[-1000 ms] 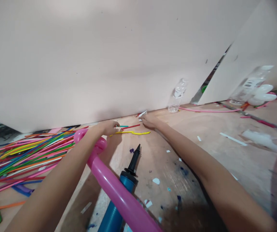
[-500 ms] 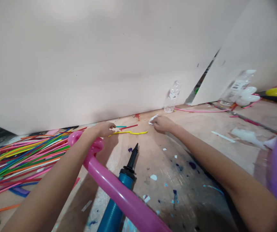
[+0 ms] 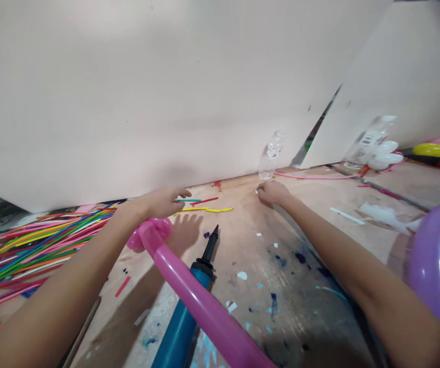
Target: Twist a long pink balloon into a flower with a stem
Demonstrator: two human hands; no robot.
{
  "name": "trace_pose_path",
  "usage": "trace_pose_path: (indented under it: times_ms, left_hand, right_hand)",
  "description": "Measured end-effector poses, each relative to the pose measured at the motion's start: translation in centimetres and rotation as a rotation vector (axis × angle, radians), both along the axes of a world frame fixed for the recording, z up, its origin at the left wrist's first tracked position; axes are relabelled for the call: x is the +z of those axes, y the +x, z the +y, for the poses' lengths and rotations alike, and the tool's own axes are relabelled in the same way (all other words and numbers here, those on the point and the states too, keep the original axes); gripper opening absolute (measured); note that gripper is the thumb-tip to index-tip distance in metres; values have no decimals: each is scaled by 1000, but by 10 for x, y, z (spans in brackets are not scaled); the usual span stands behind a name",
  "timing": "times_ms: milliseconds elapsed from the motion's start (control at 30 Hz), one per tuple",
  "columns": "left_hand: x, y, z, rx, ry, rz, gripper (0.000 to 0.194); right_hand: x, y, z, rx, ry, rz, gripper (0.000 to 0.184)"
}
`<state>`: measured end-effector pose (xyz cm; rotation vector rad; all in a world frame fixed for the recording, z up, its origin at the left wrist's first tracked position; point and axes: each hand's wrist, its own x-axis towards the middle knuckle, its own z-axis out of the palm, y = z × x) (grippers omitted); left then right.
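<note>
My left hand point(image 3: 166, 201) is held over the surface with its fingers spread and nothing in them; its shadow shows the parted fingers. Just beyond its fingertips lie a teal uninflated balloon point(image 3: 193, 200), a red one point(image 3: 208, 200) and a yellow one point(image 3: 220, 209). Below my left wrist, a long pink balloon point(image 3: 200, 301) with a twisted end crosses over a blue hand pump point(image 3: 177, 337) with a black nozzle. My right hand point(image 3: 276, 193) is closed near the wall, a small white scrap point(image 3: 257, 191) showing at its fingertips; most of the scrap is hidden.
Many coloured uninflated balloons point(image 3: 43, 235) lie heaped at left. A clear plastic bottle point(image 3: 269, 163) stands against the white wall point(image 3: 166, 102); another bottle point(image 3: 366, 145) is farther right beside a white balloon flower point(image 3: 386, 156). A purple balloon point(image 3: 427, 255) is at the right edge. Paper scraps dot the surface.
My right hand has moved right with the white scrap, which now shows less. My left hand's fingers have spread. The pink balloon's twisted end sits farther right.
</note>
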<state>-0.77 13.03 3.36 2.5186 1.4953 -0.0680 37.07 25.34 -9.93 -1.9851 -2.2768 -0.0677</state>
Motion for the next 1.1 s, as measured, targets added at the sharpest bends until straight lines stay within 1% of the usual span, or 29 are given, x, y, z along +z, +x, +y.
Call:
trace_pose_path:
  times_ms: [67, 100, 167, 233, 333, 400, 500, 600, 700, 767, 833, 900, 933, 967, 1000, 1033, 1100]
  left_hand:
    - [10, 10, -25, -52, 37, 14, 50]
    - [13, 15, -37, -74, 46, 21, 49]
    - [13, 22, -62, -118, 62, 31, 48]
    - [10, 24, -87, -169, 70, 35, 45]
    - [5, 16, -124, -217, 103, 24, 39]
    - [3, 6, -147, -234, 137, 0, 35]
    - [1, -10, -178, -259, 185, -61, 34]
    - [-3, -16, -206, -302, 180, -95, 37]
    - [-12, -14, -229, -324, 152, -122, 35]
    - [-18, -12, -240, -337, 155, -152, 33]
    - [-23, -11, -249, -359, 168, -188, 33]
    - [-27, -12, -257, -379, 170, -216, 32]
    - [-30, -13, -260, -385, 172, -232, 31]
    - [-34, -15, -264, -388, 175, -249, 30]
    - [-38, -16, -267, -390, 178, -265, 29]
    - [-42, -17, -270, -391, 181, -281, 28]
    - [-51, -20, -275, -403, 178, -299, 27]
  right_hand:
    - [3, 3, -8, 38, -20, -1, 36]
    - [5, 6, -14, 62, -29, -2, 36]
    - [7, 13, -28, 109, -44, -4, 35]
    - [9, 21, -43, 146, -47, -4, 35]
    - [11, 33, -60, 153, -35, 1, 31]
    - [12, 39, -66, 109, -14, 6, 33]
    - [12, 40, -68, 41, 49, 22, 38]
    - [7, 37, -69, 60, 61, 36, 42]
    - [1, 32, -73, 66, 41, 37, 35]
    - [3, 30, -80, 62, 40, 35, 29]
    - [15, 30, -92, 76, 37, 38, 24]
    - [37, 36, -115, 91, 50, 53, 24]
    - [52, 43, -133, 90, 74, 68, 28]
    - [67, 53, -156, 77, 125, 94, 33]
    - [83, 65, -183, 84, 214, 157, 36]
    - [98, 79, -214, 94, 293, 203, 36]
    - [123, 107, -280, 48, 454, 235, 36]
